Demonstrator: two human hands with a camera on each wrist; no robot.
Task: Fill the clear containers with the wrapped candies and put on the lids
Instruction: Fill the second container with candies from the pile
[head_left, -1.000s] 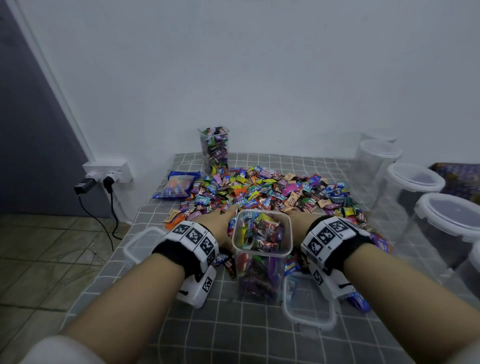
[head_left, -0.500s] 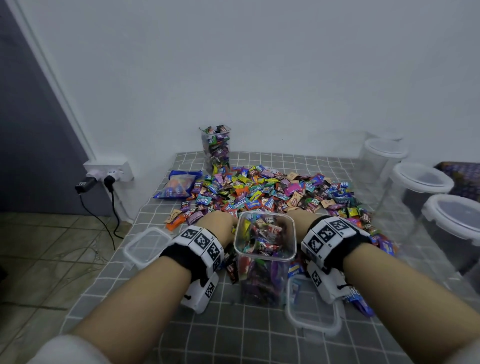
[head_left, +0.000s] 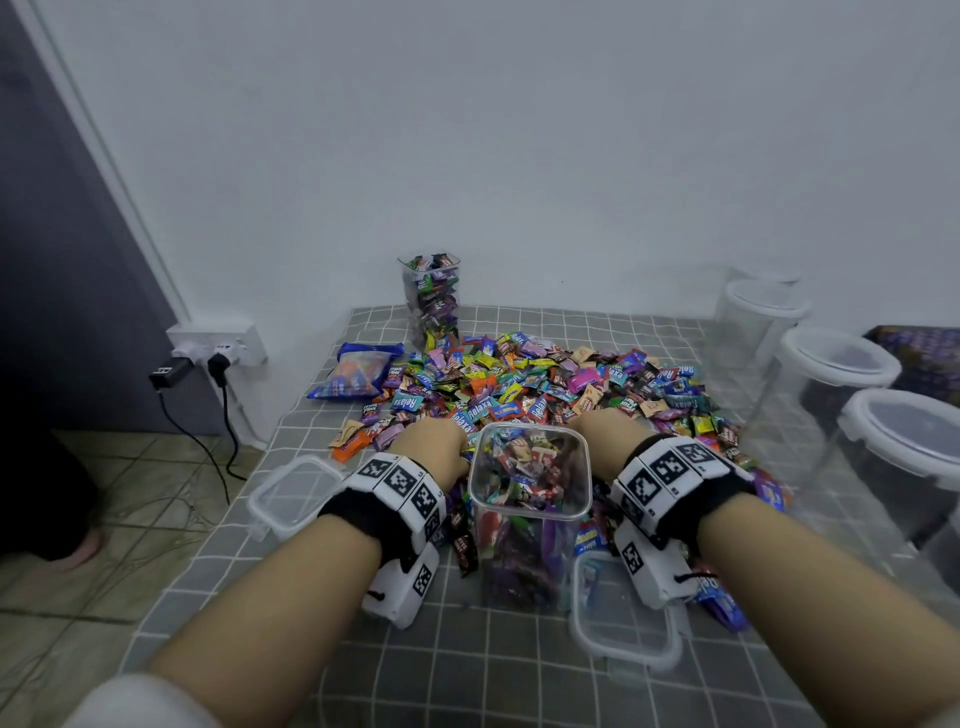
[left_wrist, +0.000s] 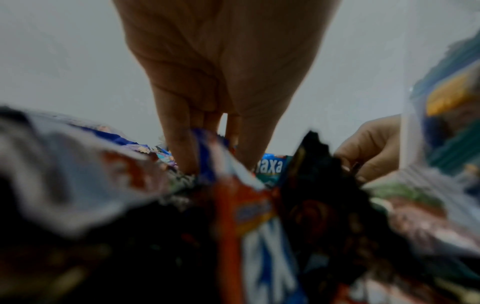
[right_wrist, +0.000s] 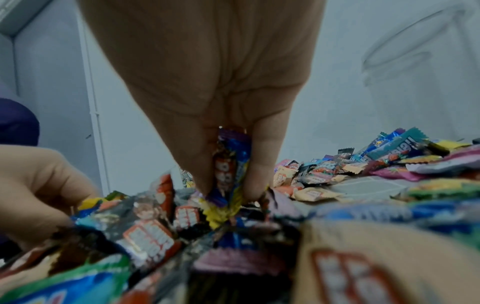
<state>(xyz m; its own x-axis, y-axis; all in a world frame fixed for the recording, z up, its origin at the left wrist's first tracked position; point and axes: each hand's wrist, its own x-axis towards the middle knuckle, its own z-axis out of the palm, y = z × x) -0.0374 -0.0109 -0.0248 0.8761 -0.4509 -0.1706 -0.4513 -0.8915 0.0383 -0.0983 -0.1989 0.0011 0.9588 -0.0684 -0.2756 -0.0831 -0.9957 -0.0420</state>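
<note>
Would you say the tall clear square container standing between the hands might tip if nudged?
Probably not easily: the tall clear square container looks nearly full of wrapped candies, so bottom-heavy. Its smooth walls may slip on the checked cloth.

Glossy crinkled foil-like wrapped candies (head_left: 524, 384), clear smooth plastic container (head_left: 530, 519), translucent plastic lids (head_left: 626, 623), matt checked cloth over the counter (head_left: 467, 675), smooth matt painted wall (head_left: 519, 130), glazed floor tiles (head_left: 104, 519)

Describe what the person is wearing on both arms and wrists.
Each wrist, left and right, carries a black cuff wrapped with white blocks printed with black square markers. A white box with another marker hangs under each wrist. Forearms are bare; pale sleeve edges show near the elbows.
</note>
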